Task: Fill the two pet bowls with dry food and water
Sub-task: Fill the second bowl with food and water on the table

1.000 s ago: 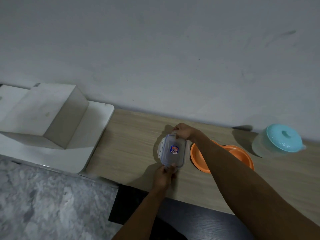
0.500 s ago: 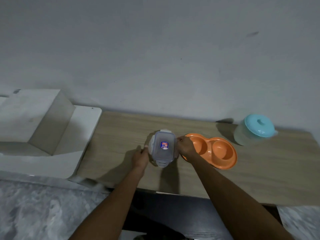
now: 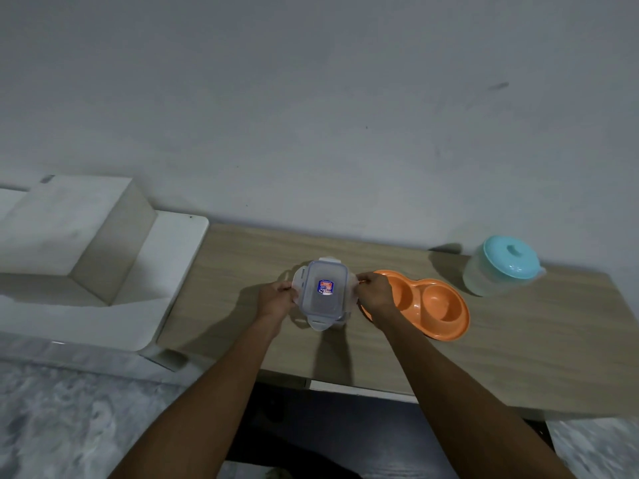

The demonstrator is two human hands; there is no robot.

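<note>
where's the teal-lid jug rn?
Head view: the teal-lidded jug stands at the back right of the wooden table, close to the wall, to the right of the orange double bowl and not touching it.

Wooden table [image 3: 518, 357] against grey wall [image 3: 311, 98]

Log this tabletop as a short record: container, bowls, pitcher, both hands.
container: clear box, blue label on its lid, lid on, standing on the wooden table
pet bowl: orange, two wells, right of the container, both wells empty
pitcher: teal lid on, far right, apart from the pet bowl
left hand: holds the container's left side
right hand: pinches its right side, covering the bowl's left end
</note>
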